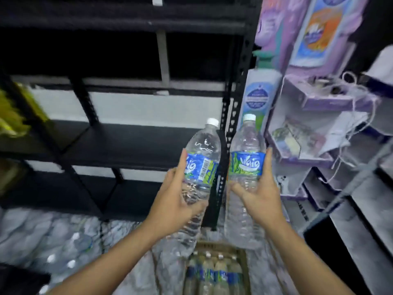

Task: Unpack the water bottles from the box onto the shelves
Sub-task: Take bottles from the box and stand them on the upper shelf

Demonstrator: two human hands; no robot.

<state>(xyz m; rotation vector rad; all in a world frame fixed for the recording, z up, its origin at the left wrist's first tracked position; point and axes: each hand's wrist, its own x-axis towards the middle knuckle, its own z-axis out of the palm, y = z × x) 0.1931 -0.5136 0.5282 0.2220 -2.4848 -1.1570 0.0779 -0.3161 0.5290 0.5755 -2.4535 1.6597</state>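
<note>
Carry step, as judged. Left hand (174, 201) wraps one bottle (200, 165); right hand (261, 199) wraps a second bottle (244, 167). Both upright, raised above the box (242, 260), which holds more bottles at near centre. Next: swing left, stand both on the black shelf (127, 143), let go.

Clear, white-capped, blue-labelled left water bottle (200, 167) tilts rightward in the left hand (176, 201), matching right water bottle (246, 167) near upright in the right hand (261, 196), cardboard box (243, 259) of bottles below both hands, black shelves (127, 143) beyond them.
</note>
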